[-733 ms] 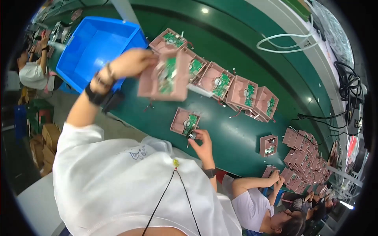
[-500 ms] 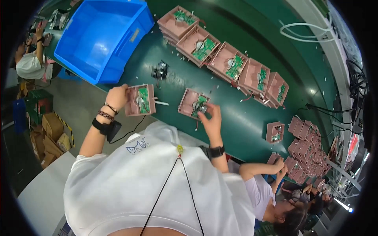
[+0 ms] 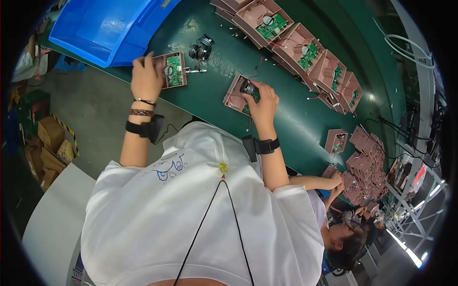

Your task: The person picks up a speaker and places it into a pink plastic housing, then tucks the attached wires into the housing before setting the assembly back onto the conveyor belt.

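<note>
My left hand (image 3: 147, 78) grips the left side of an open pink plastic housing (image 3: 177, 85) near the table's front edge. Inside that housing lie a green circuit board (image 3: 173, 66) and a small round disc with a wire. In my right hand (image 3: 263, 102), pinched between thumb and fingers, is a small black round speaker (image 3: 247, 87) with a silvery rim. It is over a second pink housing (image 3: 232, 99), whose green board is partly hidden by the hand. Beyond the left housing, several similar black round speakers (image 3: 200, 50) lie together on the table.
A large blue bin (image 3: 107, 35) stands at the far left. Several stacked pink housings (image 3: 298, 47) with boards form a row at the back right. Another housing (image 3: 336, 141) and a big pile (image 3: 365, 167) lie farther right, near a co-worker's hands (image 3: 337, 183). Cables hang at the right.
The whole view has shifted. My left hand has slid the left housing slightly closer to the loose speakers. The speaker in my right hand is now turned more on its side.
</note>
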### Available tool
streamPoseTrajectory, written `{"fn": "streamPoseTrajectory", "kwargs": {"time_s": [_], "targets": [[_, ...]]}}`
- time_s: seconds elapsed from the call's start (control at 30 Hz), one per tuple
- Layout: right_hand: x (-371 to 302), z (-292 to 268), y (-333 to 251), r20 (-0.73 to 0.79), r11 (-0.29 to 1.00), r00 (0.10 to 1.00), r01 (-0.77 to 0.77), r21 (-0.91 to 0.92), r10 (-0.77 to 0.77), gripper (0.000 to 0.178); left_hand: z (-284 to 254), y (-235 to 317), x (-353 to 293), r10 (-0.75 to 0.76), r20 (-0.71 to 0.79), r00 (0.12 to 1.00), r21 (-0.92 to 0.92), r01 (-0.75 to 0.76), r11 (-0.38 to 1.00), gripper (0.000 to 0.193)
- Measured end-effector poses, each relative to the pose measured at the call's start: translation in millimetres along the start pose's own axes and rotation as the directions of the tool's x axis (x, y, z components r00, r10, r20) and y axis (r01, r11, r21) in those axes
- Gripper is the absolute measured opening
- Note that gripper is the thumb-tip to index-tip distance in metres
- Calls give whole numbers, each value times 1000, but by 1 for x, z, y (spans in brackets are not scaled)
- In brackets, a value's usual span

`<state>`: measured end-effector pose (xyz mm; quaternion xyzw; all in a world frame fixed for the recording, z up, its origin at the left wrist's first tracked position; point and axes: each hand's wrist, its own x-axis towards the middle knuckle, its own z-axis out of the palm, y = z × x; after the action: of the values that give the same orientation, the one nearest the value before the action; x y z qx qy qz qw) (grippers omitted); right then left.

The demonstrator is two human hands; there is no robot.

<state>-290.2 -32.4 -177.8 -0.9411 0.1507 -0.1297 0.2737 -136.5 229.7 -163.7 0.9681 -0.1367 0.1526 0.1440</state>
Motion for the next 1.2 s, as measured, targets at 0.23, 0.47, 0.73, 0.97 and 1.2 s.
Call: {"fn": "streamPoseTrajectory", "kwargs": {"time_s": [0.23, 0.47, 0.73, 0.97, 1.2], "targets": [[-5, 20, -7, 41, 991, 993, -104, -85, 107, 42, 18, 95, -50, 219, 366, 904, -548, 19, 836, 21], [-4, 26, -8, 29, 986, 995, -95, -141, 100, 40, 33, 121, -76, 276, 488, 828, -478, -11, 878, 16], [5, 21, -9, 134, 974, 988, -46, -222, 77, 39, 24, 114, -70, 359, 567, 742, -479, -58, 876, 11], [6, 20, -8, 135, 976, 990, -9, -216, 39, 39, 33, 113, -64, 312, 564, 765, -518, 32, 855, 17], [8, 17, -11, 149, 977, 988, -12, -211, 45, 37, 54, 126, -43, 215, 620, 754, -513, 183, 839, 33]]}}
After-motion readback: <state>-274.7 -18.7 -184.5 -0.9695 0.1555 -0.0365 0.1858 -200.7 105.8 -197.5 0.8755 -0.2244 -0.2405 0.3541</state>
